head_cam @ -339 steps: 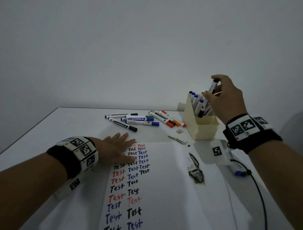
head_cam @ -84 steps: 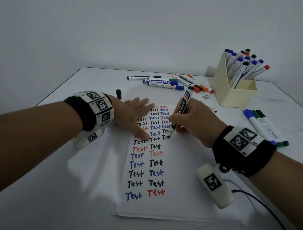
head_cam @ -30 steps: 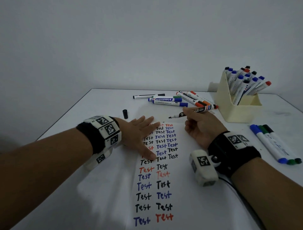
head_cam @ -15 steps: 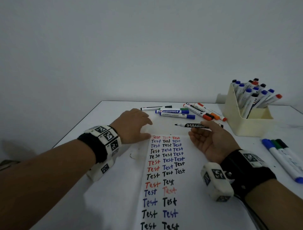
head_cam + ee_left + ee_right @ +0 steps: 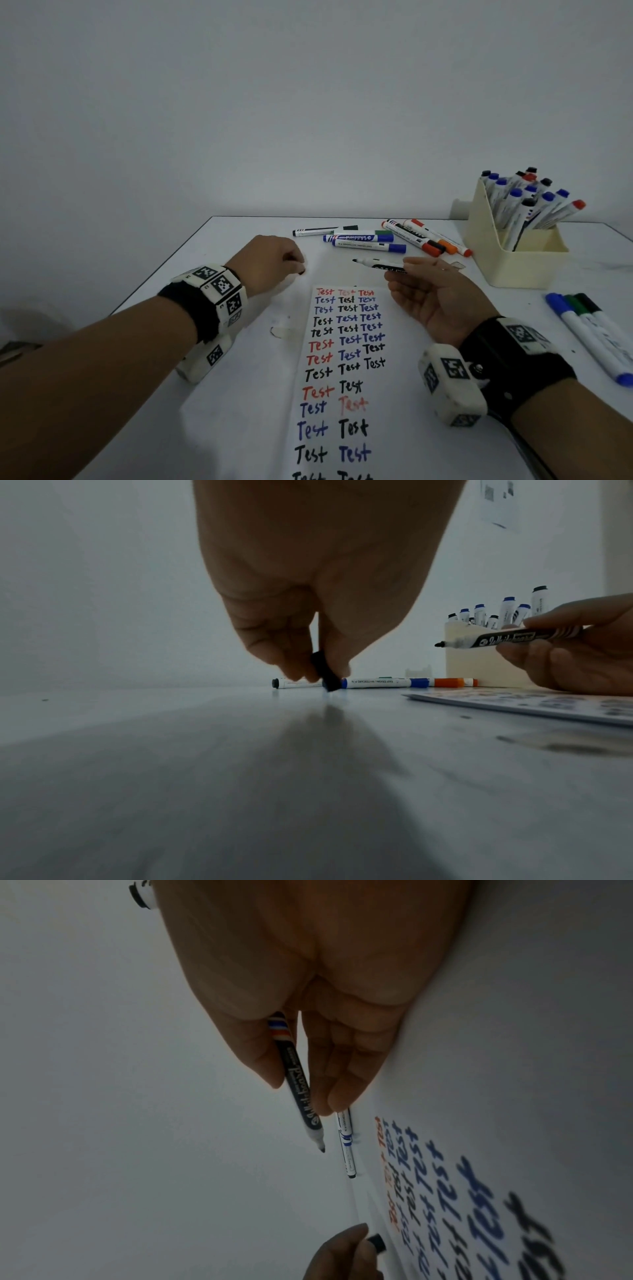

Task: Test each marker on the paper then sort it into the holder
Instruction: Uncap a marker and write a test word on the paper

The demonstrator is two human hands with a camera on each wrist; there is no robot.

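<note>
My right hand holds an uncapped black whiteboard marker level above the top of the paper, tip pointing left; the same marker sits between thumb and fingers. My left hand is left of the paper and pinches the small black cap right at the table surface. The cream holder stands at the back right, filled with several capped markers.
Several loose markers lie in a row behind the paper, some with orange and red caps. Three more markers lie near the right table edge. The table's left edge runs diagonally past my left wrist.
My left hand left the paper, reached to the cap on the table and closed its fingers on it. My right hand lifted the marker off the paper and turned it level, palm up.
</note>
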